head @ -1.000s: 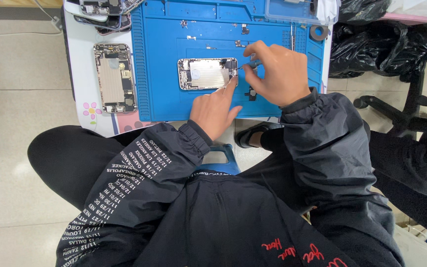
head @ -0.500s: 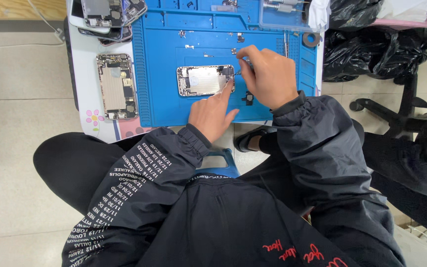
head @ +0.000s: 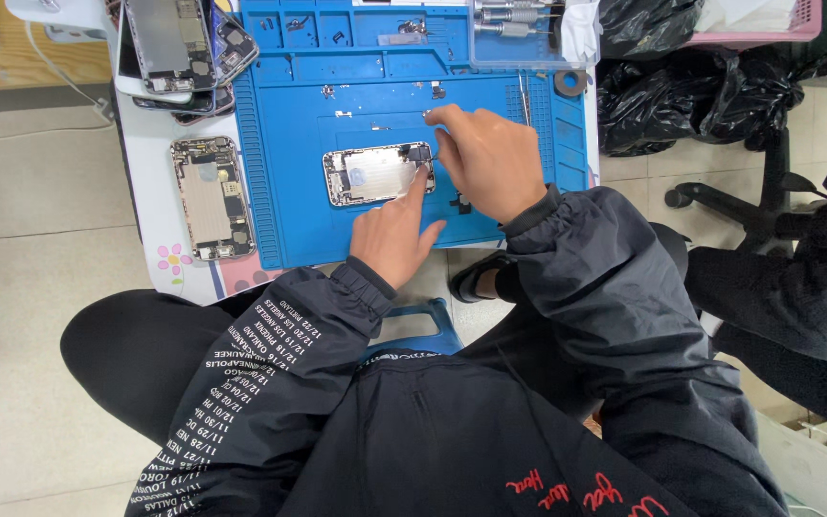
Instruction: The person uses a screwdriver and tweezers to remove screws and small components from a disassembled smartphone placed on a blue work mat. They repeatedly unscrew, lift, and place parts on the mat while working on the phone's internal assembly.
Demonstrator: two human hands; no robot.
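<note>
Two hands meet at the right end of an opened phone (head: 373,174) lying flat near the middle of my blue repair mat (head: 289,172). My left hand (head: 396,235) comes up from below, index finger stretched out and pressed on the phone's lower right corner, the other fingers curled under. My right hand (head: 485,158) sits just beside the phone's right edge, fingers bunched and pinched over its upper right corner; they seem to grip a small tool or part, though the fingers hide it and I cannot tell which. A second opened phone (head: 211,197) lies well apart to the left, on the white table (head: 160,191) off the mat. More phone bodies (head: 179,43) are stacked at the table's far left corner. Black plastic bags (head: 681,81) sit on the floor to the right of the table.
</note>
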